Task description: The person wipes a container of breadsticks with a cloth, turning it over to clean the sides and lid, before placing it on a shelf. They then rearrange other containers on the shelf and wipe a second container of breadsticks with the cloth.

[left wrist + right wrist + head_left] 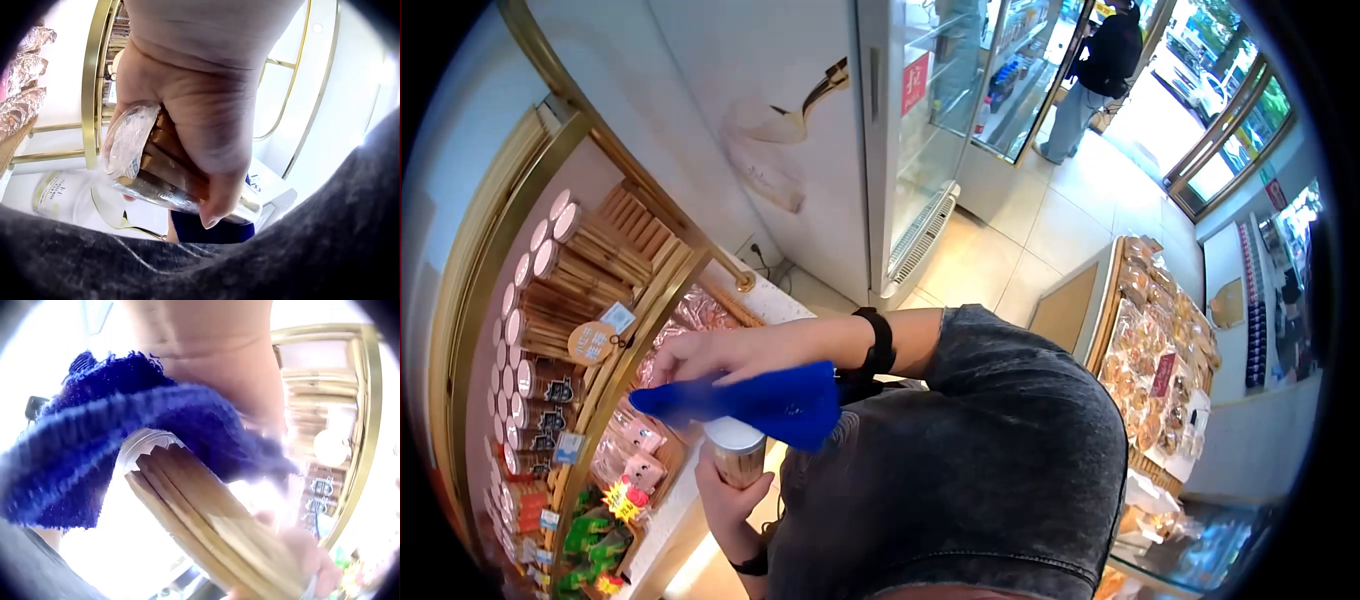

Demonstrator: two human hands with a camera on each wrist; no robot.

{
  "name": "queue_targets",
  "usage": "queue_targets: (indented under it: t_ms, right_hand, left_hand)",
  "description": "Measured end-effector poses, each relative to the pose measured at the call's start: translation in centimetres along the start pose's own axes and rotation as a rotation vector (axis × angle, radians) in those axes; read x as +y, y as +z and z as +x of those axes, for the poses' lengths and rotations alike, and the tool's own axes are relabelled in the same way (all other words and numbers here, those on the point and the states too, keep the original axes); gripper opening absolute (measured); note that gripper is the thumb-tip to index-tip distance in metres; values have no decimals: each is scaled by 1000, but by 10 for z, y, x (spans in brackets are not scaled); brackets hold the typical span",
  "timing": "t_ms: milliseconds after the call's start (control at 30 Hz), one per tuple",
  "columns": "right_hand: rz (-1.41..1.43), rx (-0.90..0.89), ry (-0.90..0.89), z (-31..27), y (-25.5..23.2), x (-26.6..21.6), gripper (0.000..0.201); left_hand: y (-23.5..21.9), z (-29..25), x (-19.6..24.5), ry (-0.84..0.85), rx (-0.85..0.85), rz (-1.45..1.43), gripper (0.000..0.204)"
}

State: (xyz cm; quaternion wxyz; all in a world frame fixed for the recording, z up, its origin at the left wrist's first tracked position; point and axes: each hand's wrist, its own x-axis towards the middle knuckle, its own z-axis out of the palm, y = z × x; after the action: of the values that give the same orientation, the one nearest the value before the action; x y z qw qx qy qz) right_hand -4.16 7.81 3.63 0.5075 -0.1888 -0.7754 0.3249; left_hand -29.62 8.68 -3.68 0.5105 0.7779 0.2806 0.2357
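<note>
My left hand (735, 500) grips a clear jar (738, 462) of brown sticks, its thumb and fingers curled round the side; the left wrist view shows the same jar (165, 165) in the left hand (194, 106). Above the jar's pale lid (734, 432), my right hand (725, 352) holds a blue cloth (790, 405) that hangs over the lid's edge. In the right wrist view the cloth (125, 425) drapes over one end of the jar (200, 512), below the right hand (219, 381). Most right fingertips are hidden by the cloth.
A gold-framed shelf (485, 235) with rows of similar jars (540, 330) stands at left, packaged snacks (640, 450) beside it. A glass-door fridge (920, 150) is ahead. Baked goods (1150, 350) lie on a display at right; a person (1100, 70) stands near the doorway.
</note>
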Motion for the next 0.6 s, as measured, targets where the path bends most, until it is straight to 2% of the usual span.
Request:
queue_targets:
  t_ms: [33,67,133,167,200,267,300,400,467,500,533,567,600]
  right_hand:
    - [-151,23,-42,-2,-4,-2,38]
    - [-127,65,-60,-3,-2,-7,38]
    - [-137,-55,-30,-3,-1,-21,37]
    - [-218,-8,-195,-1,3,-17,34]
    - [-268,-24,-214,0,5,-20,32]
    - [-402,-129,-147,0,7,-30,30]
    - [-392,-173,-114,-1,11,-28,31]
    - [-338,-139,-26,3,19,-22,34]
    - [-345,-161,118,8,22,-22,35]
    - [-349,-107,150,7,26,-17,34]
    - [-338,-63,171,9,30,-13,34]
    - [-320,-93,232,12,30,-12,33]
    - [-306,-133,290,17,29,-14,32]
  left_hand:
    - [-2,0,0,3,-20,1,64]
    - [-1,0,1,14,-22,-5,64]
    - [1,0,8,-33,42,-68,65]
    - [2,0,15,-12,15,-107,62]
    - [0,-2,8,-7,12,-114,62]
    - [-10,-12,-12,-173,-120,-176,59]
    - [-9,-10,0,-245,-211,-252,57]
    - [-11,-13,-10,-227,-229,-290,59]
    - [-11,-13,-3,-238,-241,-401,58]
    - [-11,-16,-3,-256,-222,-490,59]
    - [-18,-17,-13,-254,-234,-353,61]
    - [-21,-23,-16,-293,-213,-297,63]
    - [-18,-24,-8,-244,-168,-340,65]
